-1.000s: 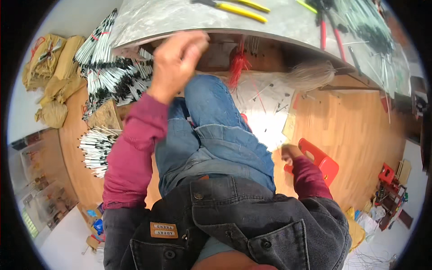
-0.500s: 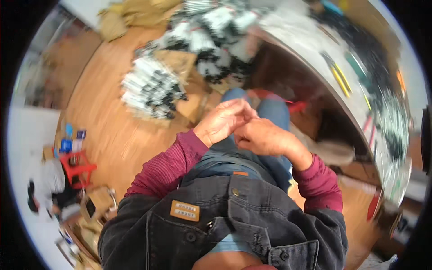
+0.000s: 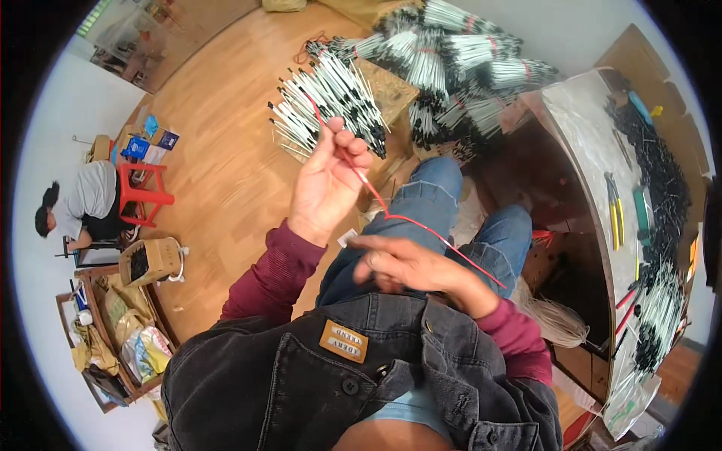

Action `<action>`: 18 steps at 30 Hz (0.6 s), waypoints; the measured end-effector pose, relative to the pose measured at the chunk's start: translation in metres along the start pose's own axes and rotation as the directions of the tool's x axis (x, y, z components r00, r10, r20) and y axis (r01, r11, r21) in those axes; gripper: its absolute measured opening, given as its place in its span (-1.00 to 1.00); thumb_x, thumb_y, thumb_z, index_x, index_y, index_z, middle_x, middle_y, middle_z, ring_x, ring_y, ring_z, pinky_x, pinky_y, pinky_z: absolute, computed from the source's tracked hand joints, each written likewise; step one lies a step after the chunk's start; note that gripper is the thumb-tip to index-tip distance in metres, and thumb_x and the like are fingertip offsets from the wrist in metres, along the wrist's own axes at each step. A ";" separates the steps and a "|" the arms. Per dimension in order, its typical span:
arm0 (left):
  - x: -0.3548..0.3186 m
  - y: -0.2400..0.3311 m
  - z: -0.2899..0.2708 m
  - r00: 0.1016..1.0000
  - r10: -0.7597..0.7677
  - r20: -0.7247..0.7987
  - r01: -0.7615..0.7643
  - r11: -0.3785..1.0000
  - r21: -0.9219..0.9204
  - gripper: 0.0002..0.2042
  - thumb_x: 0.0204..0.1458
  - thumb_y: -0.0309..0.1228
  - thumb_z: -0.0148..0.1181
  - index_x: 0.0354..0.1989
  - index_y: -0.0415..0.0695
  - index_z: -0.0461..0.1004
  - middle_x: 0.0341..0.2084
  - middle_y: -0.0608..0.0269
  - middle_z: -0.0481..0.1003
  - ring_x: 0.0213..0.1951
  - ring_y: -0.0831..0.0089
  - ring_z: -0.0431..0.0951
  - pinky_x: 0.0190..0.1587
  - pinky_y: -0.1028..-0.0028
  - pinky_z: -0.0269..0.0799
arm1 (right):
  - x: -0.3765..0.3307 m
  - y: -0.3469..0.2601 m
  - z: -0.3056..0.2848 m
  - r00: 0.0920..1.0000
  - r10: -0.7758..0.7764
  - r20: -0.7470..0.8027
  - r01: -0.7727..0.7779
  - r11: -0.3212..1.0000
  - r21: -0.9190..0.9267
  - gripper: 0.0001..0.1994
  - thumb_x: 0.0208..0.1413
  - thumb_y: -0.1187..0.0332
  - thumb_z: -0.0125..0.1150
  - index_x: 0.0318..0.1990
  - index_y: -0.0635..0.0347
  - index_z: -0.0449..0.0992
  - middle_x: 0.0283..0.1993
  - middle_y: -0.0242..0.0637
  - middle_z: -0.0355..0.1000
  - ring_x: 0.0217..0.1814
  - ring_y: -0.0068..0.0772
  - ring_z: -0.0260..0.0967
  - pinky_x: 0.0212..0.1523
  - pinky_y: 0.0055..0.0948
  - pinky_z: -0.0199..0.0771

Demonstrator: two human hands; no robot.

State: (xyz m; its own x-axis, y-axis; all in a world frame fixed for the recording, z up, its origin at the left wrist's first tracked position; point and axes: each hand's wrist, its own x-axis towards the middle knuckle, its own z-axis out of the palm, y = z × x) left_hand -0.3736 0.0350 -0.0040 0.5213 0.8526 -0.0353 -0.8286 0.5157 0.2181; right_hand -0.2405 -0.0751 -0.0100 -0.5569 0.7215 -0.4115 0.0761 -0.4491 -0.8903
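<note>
Head view on my feed, and the main thing I'm seeing is the red cord point(image 3: 387, 215). It's pinched in the left hand point(image 3: 331, 180), thumb up against curled fingers so there's basically no gap, palm facing up. One end pokes past the fingertips toward a pile of rods point(image 3: 331, 94), white with black ends, on the wood floor point(image 3: 218, 113). The other end trails over the jeans point(image 3: 429, 199) toward the right knee; can't tell from here if it touches the denim. The right hand point(image 3: 406, 267) sits lower, near the cord, index finger stretched out and the rest loosely bent. It's a bit blurry, but I don't see it gripping anything. Past the knees I've got tied bundles point(image 3: 481, 52) of similar rods, stacked by the wall. Over on the right there's the table point(image 3: 583, 124), with yellow-handled pliers point(image 3: 615, 214) on top and a long black heap point(image 3: 662, 165) beyond them. Far left, another person point(image 3: 94, 192) is bent forward by a red stool point(image 3: 147, 195), near a cardboard box point(image 3: 159, 259).
</note>
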 end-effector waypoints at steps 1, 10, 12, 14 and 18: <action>0.002 -0.005 -0.001 0.999 -0.027 0.027 0.027 1.000 -0.009 -0.83 0.08 -0.30 -0.14 -0.28 -0.11 0.29 -0.55 0.38 0.28 -0.42 0.49 0.27 -0.33 0.50 0.26 | 0.019 0.023 -0.004 0.990 -0.105 0.095 0.070 0.945 0.320 -0.72 0.08 0.20 -0.08 -0.17 0.22 0.34 -0.42 -0.45 0.33 -0.54 -0.65 0.20 -0.57 -0.66 0.20; -0.003 0.038 -0.034 0.925 0.372 0.077 -0.377 0.871 0.315 -0.81 0.08 -0.30 -0.14 -0.24 -0.11 0.30 -0.36 0.31 0.36 -0.16 0.38 0.33 0.01 0.32 0.22 | 0.029 -0.024 -0.075 0.805 -0.135 -0.578 0.563 0.482 0.671 -0.76 0.08 0.17 -0.08 -0.26 0.16 0.29 -0.55 -0.55 0.13 -0.64 -0.71 -0.08 -0.63 -0.68 0.01; -0.002 0.043 -0.033 0.913 0.407 -0.011 -0.388 0.878 0.281 -0.81 0.08 -0.30 -0.14 -0.23 -0.11 0.30 -0.35 0.31 0.36 -0.17 0.39 0.34 0.01 0.32 0.22 | 0.035 -0.034 -0.085 0.797 -0.170 -0.580 0.569 0.535 0.625 -0.75 0.08 0.15 -0.09 -0.31 0.16 0.30 -0.58 -0.54 0.13 -0.66 -0.71 -0.08 -0.66 -0.69 -0.01; -0.002 0.044 -0.037 0.900 0.430 -0.063 -0.401 0.878 0.262 -0.81 0.08 -0.30 -0.15 -0.23 -0.12 0.30 -0.35 0.32 0.36 -0.18 0.39 0.34 0.01 0.32 0.22 | 0.045 -0.022 -0.085 0.908 -0.169 -0.384 0.393 0.659 0.641 -0.73 0.08 0.15 -0.08 -0.27 0.18 0.30 -0.57 -0.52 0.16 -0.67 -0.71 -0.07 -0.68 -0.70 -0.01; 0.007 0.026 -0.043 0.918 0.389 -0.075 -0.367 0.907 0.207 -0.80 0.08 -0.30 -0.15 -0.23 -0.12 0.30 -0.35 0.32 0.35 -0.18 0.39 0.34 0.02 0.31 0.22 | 0.060 -0.023 -0.049 0.951 0.252 0.179 -0.309 0.771 0.556 -0.68 0.07 0.14 -0.05 -0.20 0.23 0.31 -0.58 -0.47 0.20 -0.73 -0.71 -0.09 -0.76 -0.73 -0.09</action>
State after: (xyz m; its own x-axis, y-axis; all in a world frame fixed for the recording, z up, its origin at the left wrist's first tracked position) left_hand -0.4000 0.0576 -0.0408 0.1410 0.9898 -0.0204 -0.9004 0.1368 0.4129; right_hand -0.2348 0.0040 -0.0239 -0.6583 0.4787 -0.5809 -0.2294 -0.8626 -0.4508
